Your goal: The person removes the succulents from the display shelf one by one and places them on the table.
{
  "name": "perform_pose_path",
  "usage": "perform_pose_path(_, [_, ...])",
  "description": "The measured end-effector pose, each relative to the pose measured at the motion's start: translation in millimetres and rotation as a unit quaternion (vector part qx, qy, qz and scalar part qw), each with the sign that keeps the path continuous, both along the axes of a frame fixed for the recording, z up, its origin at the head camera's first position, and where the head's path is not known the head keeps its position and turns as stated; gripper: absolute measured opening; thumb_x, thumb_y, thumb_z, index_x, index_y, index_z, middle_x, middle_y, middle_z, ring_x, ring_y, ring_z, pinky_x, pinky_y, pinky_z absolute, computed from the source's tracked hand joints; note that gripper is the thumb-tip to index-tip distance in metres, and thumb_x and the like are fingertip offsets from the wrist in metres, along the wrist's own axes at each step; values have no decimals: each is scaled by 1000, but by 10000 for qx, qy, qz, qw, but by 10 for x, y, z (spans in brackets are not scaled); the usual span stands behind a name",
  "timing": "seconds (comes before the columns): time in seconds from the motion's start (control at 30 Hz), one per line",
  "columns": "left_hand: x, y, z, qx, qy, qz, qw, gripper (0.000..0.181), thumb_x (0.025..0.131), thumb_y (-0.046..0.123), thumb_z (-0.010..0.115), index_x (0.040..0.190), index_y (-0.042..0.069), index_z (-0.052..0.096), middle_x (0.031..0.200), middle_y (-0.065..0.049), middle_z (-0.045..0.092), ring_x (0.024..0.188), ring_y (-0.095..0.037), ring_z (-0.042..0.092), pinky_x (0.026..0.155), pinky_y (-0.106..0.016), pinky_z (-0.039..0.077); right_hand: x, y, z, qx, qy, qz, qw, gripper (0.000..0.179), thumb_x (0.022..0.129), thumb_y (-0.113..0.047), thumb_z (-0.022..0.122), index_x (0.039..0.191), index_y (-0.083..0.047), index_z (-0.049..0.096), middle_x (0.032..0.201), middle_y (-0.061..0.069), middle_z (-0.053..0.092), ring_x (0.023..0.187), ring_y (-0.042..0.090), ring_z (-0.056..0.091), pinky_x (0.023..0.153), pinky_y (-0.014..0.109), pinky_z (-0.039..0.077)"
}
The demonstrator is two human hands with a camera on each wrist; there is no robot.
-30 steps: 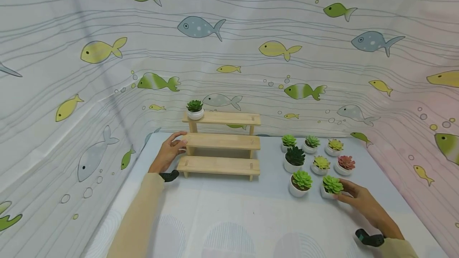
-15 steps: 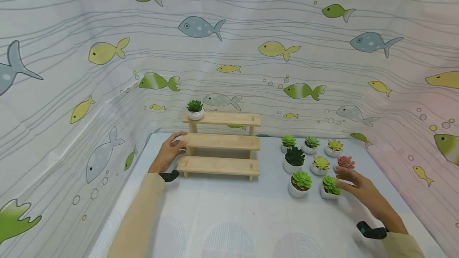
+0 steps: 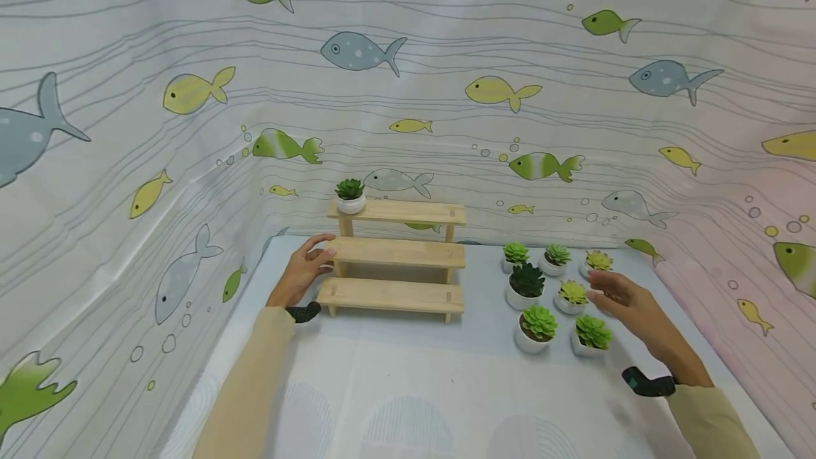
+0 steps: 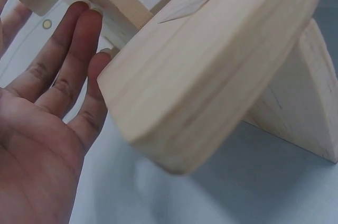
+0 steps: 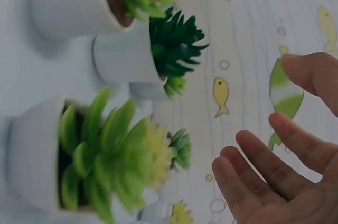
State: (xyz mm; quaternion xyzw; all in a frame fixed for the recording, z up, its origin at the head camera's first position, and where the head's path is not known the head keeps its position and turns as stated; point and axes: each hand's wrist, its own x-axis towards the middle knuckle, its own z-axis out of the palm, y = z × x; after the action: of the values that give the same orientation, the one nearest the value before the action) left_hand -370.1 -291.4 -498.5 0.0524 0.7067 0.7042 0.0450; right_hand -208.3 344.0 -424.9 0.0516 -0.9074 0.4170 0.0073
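Observation:
A three-tier wooden stand [image 3: 392, 252] stands left of centre, with a dark green succulent [image 3: 350, 191] in a white pot on its top tier. My left hand [image 3: 301, 271] holds the left end of the middle tier between thumb and finger; in the left wrist view its other fingers lie loose beside the lower plank [image 4: 211, 71]. My right hand [image 3: 631, 310] hovers over the right side of the potted succulents, fingers loosely spread and holding nothing. It hides the red succulent. Just in front is a bright green succulent [image 3: 592, 332] in a square white pot, seen close in the right wrist view.
Several more potted succulents cluster on the right, among them a dark green one [image 3: 526, 280], a yellow-green one [image 3: 571, 293] and a bright green one [image 3: 537, 324]. Fish-patterned cloth [image 3: 408, 98] walls the table [image 3: 408, 374] at the back and both sides.
My right hand has let go of the square-potted bright green succulent and moved up and back, over the red succulent. My left hand has stayed at the stand.

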Motion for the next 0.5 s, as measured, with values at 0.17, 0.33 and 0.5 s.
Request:
perform_pose_path(0.17, [10,-6,7,-72,59,28,10000,57,97,36,74,147,20,53,101,-2,67,99,-21,65,94,-45,53,-131,-167,126,-62,150,174,9997,61,106,-40,60,155,-9,43,148,20,51,132,39,50,96,30,50])
perform_pose_path(0.33, [29,0,11,-31,106,34,9999,57,96,36,75,146,20,54,100,-4,67,99,-22,65,99,-55,50,-285,-382,220,-269,133,369,9989,60,105,-41,61,153,-10,44,147,18,51,135,38,49,103,41,49])
perform_pose_path(0.5, [36,1,29,-25,140,-22,9999,57,97,34,74,148,18,53,100,-3,68,98,-24,65,98,-52,51,-451,-596,289,-601,138,567,9965,59,104,-41,63,154,-14,45,147,13,52,137,33,49,100,25,49])
